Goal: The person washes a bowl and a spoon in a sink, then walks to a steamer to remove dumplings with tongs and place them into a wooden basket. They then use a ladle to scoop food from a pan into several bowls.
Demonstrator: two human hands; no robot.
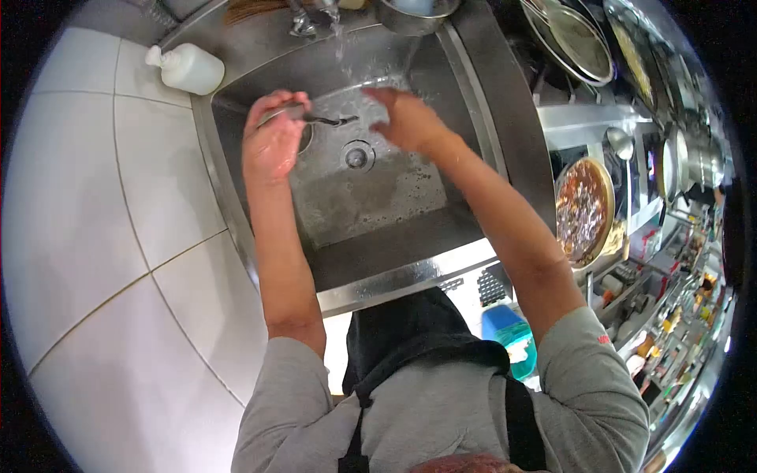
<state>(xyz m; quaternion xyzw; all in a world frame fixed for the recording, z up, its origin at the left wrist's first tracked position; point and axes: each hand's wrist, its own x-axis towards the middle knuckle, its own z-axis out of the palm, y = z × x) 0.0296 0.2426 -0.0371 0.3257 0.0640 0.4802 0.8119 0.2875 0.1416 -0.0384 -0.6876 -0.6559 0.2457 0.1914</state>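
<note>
Over the steel sink (371, 189), my left hand (272, 142) is closed on a thin metal utensil (319, 120), whose dark tip points right toward the middle of the basin. The exact kind of utensil is too small to tell. My right hand (406, 118) is to the right of that tip, apart from it, with its fingers spread and nothing visible in them. Water (339, 43) runs from the tap (302, 22) at the back, behind both hands. Below them, the drain (358, 158) shows in the wet basin floor.
A white pump bottle (188, 69) stands at the sink's back left corner, beside the tiled wall (71, 173). At the back right rim is a metal bowl (416, 20). On the right are a pan of reddish food (583, 209), a ladle (620, 143) and a strainer (579, 41).
</note>
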